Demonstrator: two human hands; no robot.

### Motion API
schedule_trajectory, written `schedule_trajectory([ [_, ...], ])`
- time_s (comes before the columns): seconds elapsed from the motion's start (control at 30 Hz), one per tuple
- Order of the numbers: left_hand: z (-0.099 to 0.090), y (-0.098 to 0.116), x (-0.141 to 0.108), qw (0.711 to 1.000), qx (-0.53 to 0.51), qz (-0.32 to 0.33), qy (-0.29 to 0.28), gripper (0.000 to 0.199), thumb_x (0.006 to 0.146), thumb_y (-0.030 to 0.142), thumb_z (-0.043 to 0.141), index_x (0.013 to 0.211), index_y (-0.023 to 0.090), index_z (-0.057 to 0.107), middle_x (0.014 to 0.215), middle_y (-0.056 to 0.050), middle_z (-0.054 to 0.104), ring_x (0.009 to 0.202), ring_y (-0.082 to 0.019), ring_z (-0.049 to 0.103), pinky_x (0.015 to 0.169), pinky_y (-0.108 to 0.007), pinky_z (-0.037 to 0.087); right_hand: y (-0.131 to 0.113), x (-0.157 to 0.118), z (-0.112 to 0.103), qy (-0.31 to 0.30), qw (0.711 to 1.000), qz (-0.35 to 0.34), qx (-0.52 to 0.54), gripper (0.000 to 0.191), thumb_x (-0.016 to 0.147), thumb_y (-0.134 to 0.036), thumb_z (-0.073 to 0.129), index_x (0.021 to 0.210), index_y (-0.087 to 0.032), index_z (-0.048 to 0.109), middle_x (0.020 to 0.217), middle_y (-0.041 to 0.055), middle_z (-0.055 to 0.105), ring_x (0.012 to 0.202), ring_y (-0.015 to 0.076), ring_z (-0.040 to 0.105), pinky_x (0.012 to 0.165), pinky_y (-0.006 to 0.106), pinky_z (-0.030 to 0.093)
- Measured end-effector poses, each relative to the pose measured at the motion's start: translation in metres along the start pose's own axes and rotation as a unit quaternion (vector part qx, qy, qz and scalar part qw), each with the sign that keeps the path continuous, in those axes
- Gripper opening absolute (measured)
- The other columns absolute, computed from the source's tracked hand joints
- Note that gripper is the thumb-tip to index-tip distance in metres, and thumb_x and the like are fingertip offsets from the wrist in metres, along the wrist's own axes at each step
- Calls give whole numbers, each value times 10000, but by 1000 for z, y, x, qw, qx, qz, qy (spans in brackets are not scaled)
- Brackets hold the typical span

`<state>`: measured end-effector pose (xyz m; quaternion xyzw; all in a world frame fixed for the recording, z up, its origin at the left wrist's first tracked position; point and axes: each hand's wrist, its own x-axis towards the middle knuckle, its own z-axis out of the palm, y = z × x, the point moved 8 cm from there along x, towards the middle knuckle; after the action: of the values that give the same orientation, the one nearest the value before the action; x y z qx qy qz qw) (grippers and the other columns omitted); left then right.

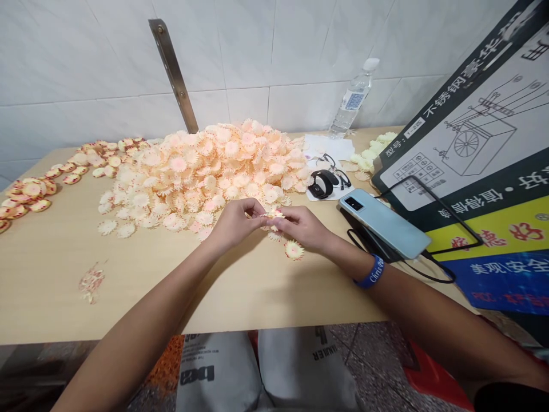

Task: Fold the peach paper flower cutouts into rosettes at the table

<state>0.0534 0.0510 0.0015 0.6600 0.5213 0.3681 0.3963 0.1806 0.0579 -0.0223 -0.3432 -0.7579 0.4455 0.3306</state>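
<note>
In the head view my left hand [242,220] and my right hand [302,228] meet in front of a big heap of flowers. Fingers of both hands pinch a small pale artificial flower [274,214] with red-tipped petals; part of it is hidden by the fingertips. Just below my right hand, a single loose flower [294,250] lies on the table. The heap of pale peach flower pieces [206,166] spreads behind and to the left of my hands. A blue wristband [372,272] circles my right forearm.
Stacked red-edged flowers [32,191] lie at the left, near a small pile of scraps [91,283]. To the right are a phone [384,223] with a cable, a black watch [321,184], a water bottle [352,100] and a large printed box [472,149]. A metal bracket [174,74] is on the wall.
</note>
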Motion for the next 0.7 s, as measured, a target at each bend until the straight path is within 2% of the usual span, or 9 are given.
schedule_trajectory([
  [0.17, 2, -4, 2, 996, -67, -24, -53, 279, 611, 356, 798, 627, 150, 610, 627, 22, 592, 629, -100, 527, 603, -226, 409, -3, 0, 0, -15, 1000, -9, 21, 415, 870, -506, 507, 627, -169, 505, 597, -16, 445, 575, 115, 429, 537, 248, 345],
  [0.33, -6, -16, 5, 977, -193, -80, -44, 380, 567, 412, 837, 637, 154, 567, 661, 26, 593, 634, -88, 547, 615, -219, 460, 0, 0, 0, -12, 999, 6, 49, 388, 860, -508, 535, 673, -168, 534, 643, 8, 511, 617, 138, 490, 574, 262, 409],
  [0.47, -5, -24, 6, 963, -245, -102, -53, 426, 552, 433, 847, 618, 156, 530, 632, 37, 564, 598, -76, 534, 596, -216, 472, -1, -1, 1, -13, 998, 8, 54, 395, 858, -517, 535, 680, -165, 539, 642, 8, 507, 611, 136, 489, 560, 260, 410],
  [0.57, -7, -23, 8, 967, -237, -86, -28, 418, 573, 446, 829, 615, 158, 529, 627, 34, 567, 593, -80, 536, 594, -221, 473, -3, 0, -1, -4, 999, 2, 44, 406, 862, -515, 534, 651, -169, 517, 620, -3, 476, 590, 122, 452, 543, 252, 386],
  [0.7, -7, -14, 6, 987, -153, -36, 14, 332, 631, 393, 789, 623, 158, 555, 605, 19, 585, 590, -99, 543, 589, -233, 452, 2, 1, 4, -18, 997, 14, 77, 410, 856, -529, 544, 651, -178, 490, 631, -16, 436, 597, 117, 447, 562, 253, 407],
])
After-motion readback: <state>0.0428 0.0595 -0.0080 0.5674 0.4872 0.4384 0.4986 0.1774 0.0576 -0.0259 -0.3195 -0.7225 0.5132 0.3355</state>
